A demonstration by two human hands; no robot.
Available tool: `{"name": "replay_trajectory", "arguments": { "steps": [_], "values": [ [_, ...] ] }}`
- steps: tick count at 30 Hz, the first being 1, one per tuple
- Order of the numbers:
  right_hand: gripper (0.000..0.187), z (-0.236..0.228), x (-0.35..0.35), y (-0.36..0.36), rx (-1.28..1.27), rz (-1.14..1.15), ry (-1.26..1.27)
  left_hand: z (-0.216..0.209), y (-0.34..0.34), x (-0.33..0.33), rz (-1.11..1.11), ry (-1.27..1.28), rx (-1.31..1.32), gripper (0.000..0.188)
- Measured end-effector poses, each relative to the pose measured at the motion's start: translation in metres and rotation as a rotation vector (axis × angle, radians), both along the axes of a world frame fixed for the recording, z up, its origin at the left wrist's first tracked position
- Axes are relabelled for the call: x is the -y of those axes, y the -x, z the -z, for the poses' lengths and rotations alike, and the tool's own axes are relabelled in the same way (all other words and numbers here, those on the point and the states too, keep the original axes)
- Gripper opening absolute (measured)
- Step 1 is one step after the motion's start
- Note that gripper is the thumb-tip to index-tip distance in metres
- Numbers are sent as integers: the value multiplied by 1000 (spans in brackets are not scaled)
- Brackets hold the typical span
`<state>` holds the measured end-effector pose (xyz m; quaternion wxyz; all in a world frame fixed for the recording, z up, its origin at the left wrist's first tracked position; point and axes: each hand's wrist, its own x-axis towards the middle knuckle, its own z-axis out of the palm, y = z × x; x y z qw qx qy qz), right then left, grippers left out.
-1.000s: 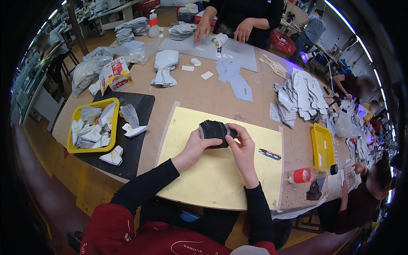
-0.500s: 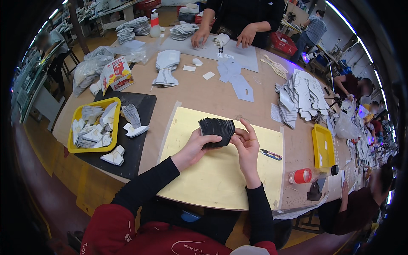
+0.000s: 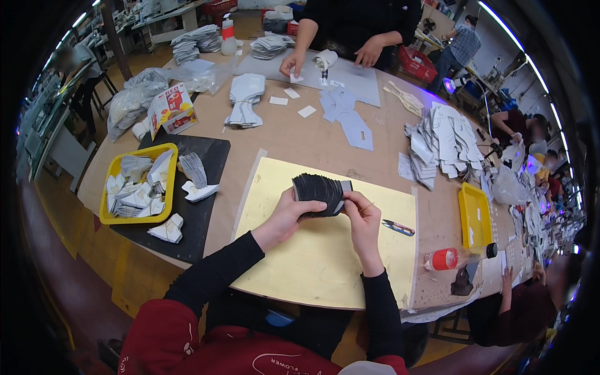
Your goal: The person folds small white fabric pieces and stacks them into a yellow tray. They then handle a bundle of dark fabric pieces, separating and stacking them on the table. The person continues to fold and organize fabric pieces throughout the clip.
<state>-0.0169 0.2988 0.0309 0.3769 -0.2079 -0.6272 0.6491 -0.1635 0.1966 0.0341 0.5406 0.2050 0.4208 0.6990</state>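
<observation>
A fanned stack of thin black cut pieces point(image 3: 317, 192) is held up over the yellow board point(image 3: 294, 262). My left hand point(image 3: 284, 220) grips the stack's left side, its thumb lying across the front face. At the stack's right end, my right hand point(image 3: 362, 219) pinches the edge of one piece, which stands apart from the others and shows a greyish face. Thread snips point(image 3: 398, 227) lie on the board to the right of my right hand.
To the left, a yellow tray point(image 3: 170, 194) of white pieces rests on a black mat point(image 3: 215, 164). An empty-looking yellow tray point(image 3: 465, 215) and a red-labelled bottle point(image 3: 442, 259) are at right. Across the table, a co-worker's hands point(image 3: 292, 64) handle a small white piece near white stacks point(image 3: 247, 94).
My right hand has closed its fingers on the end piece and drawn it away from the stack. Across the table, the co-worker's hand has lifted a small white piece.
</observation>
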Motion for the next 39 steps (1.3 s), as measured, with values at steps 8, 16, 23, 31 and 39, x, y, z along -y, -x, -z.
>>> {"name": "replay_trajectory", "arguments": {
  "steps": [8, 16, 23, 31, 39],
  "values": [
    [19, 0, 1, 0, 31, 23, -96, 3, -1, 0, -22, -5, -34, 39],
    [24, 1, -3, 5, 44, 55, -172, 6, 0, -1, -56, -35, -64, 39],
    [22, -8, 6, 6, 19, 34, -180, 7, 0, 0, -61, -64, -95, 43],
    [18, -10, 10, 8, -56, 92, -113, 15, 2, -2, -51, -36, -167, 44],
    [16, -11, 6, 4, 80, 91, -265, 12, -1, -1, -19, -42, -197, 39]
  ]
}}
